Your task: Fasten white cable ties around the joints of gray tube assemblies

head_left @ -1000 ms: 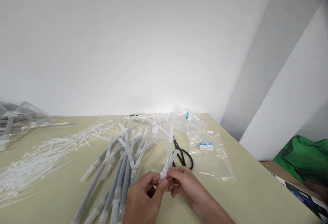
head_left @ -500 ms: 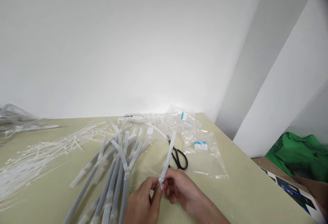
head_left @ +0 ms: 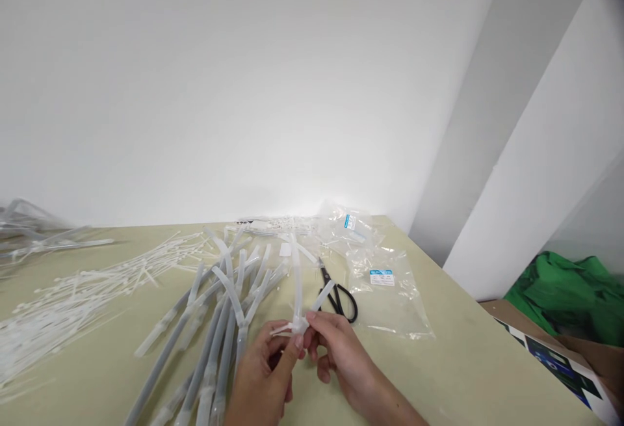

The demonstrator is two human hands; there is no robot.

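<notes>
My left hand [head_left: 270, 371] and my right hand [head_left: 336, 354] meet at the joint of a translucent Y-shaped tube [head_left: 298, 276]. One branch points up and the other slants up to the right. Fingers of my left hand close round the joint from the left, beside short white cable tie ends [head_left: 281, 331]. My right thumb and index finger pinch the joint from the right. Just beyond my right hand lie black-handled scissors [head_left: 337, 292]. A pile of grey tubes with Y-shaped ends [head_left: 214, 328] lies left of my hands.
Loose white cable ties [head_left: 73, 302] spread over the table [head_left: 468, 354] at the left. Bagged tubes [head_left: 36, 231] lie at the far left. Clear labelled bags [head_left: 390, 309] lie beyond and right of the scissors. A box [head_left: 560, 361] with green cloth [head_left: 570, 292] stands at the right.
The held tube has turned, so both branches now show, one upright and one slanting right. My right fingers have shifted up to its joint, and cable tie ends now stick out leftward.
</notes>
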